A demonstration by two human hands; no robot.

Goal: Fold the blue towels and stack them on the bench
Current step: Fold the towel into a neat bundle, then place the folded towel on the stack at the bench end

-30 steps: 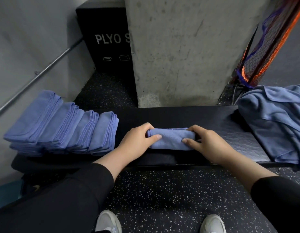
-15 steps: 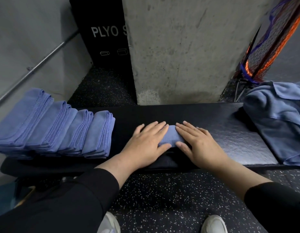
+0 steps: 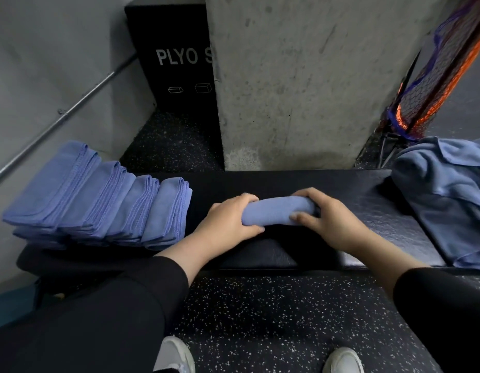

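- I count four folded towels (image 3: 99, 203) leaning in an overlapping row at the left end of the counter (image 3: 367, 211); that part looks done, though it reads as a slanted row more than a true stack.
- A fifth, the folded towel (image 3: 276, 211), sits mid-counter between my hands. My left hand (image 3: 228, 219) grips its left end, fingers curled over the top and thumb below; my right hand (image 3: 327, 222) clasps its right end the same way.
- I judge this one folded and ready to go beside the row.
- Still to do: the heap of unfolded towels (image 3: 448, 200) at the right end of the counter.
- I cannot tell how many towels that heap holds; it runs off the right edge of the view.
- Whether the held towel is lifted clear of the counter or resting on it is hard to make out.
- The lower layers under the row are partly hidden, so my count may be short.
- The black box (image 3: 174, 63) behind is cut off by the concrete pillar (image 3: 300, 76); its lettering reads only "PLYO S".
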